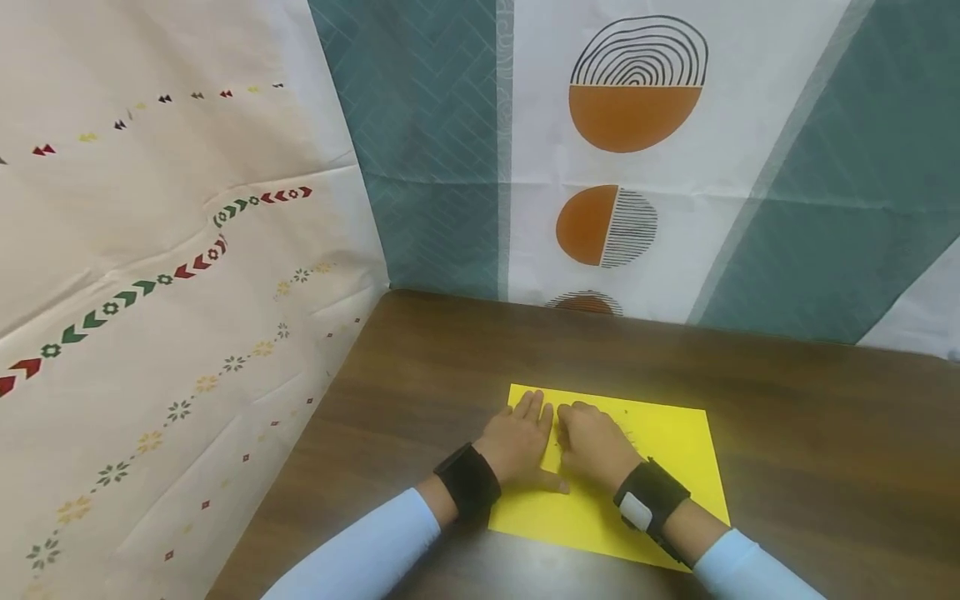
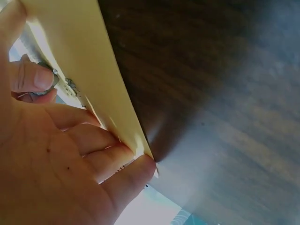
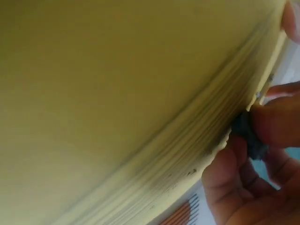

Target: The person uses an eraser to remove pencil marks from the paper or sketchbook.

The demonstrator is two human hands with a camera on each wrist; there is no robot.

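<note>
Yellow sheet: the sheet [image 1: 675,467] lies flat on the brown tabletop [image 1: 427,358], a little turned, in front of the person, and both hands are upon it.
Left hand: this hand [image 1: 516,442] rests on the left part of the sheet, with the fingers straight and pointing away from the person; the thumb is stretched out to the side, toward the right hand.
Right hand: this hand [image 1: 597,442] is just beside the left one, its fingers bent; it pinches a small dark lump [image 3: 247,133] between thumb and fingers, against the sheet.
Dark lump: it is at the surface of the sheet, mostly covered by the fingers; what it is exactly, I cannot tell.
Marks: several grey streaks [image 3: 201,124] run side by side on the paper close to the lump, and small dark crumbs [image 3: 191,172] lie near them.
Wrists: a black band [image 1: 468,481] is around the left one, another black band [image 1: 660,500] around the right; the sleeves [image 1: 360,546] are light blue.
Behind: a teal and white cloth [image 1: 435,158] with orange round shapes hangs beyond the tabletop.
</note>
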